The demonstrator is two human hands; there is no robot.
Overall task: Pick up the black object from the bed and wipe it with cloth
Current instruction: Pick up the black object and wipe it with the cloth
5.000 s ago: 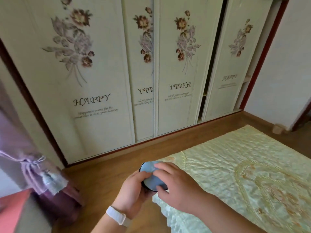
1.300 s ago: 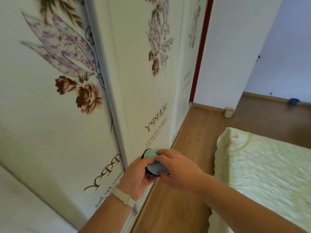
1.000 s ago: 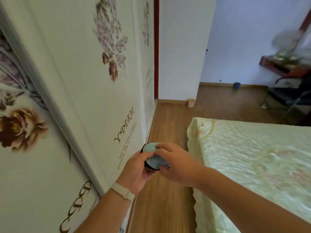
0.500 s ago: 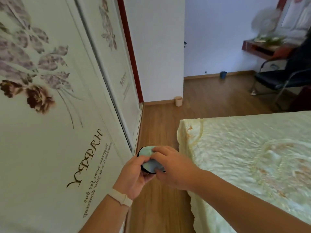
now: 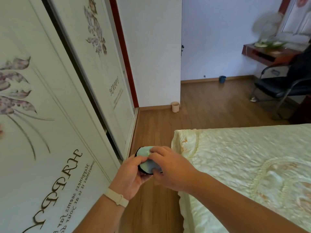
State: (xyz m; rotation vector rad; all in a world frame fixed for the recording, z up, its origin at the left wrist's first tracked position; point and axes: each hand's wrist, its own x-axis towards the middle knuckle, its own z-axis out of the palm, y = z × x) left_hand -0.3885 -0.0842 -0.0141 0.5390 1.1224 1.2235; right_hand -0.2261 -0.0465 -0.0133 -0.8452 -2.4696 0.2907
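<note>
A round black object sits between both my hands, held over the wooden floor just left of the bed's corner. Only its dark rim shows, since a pale blue-green cloth lies over its top face. My left hand, with a white band on the wrist, cups the object from below and the left. My right hand presses the cloth onto it with the fingertips. The bed, under a pale green quilted cover, fills the right half of the view.
A white wardrobe with flower prints stands close on the left. A strip of wooden floor runs between it and the bed. Farther off are a small beige cup, a blue cup, a black chair with a person, and a desk.
The view has swung right from the wardrobe doors toward the room beyond the bed. Both hands keep their hold on the object and cloth, with small finger shifts.
</note>
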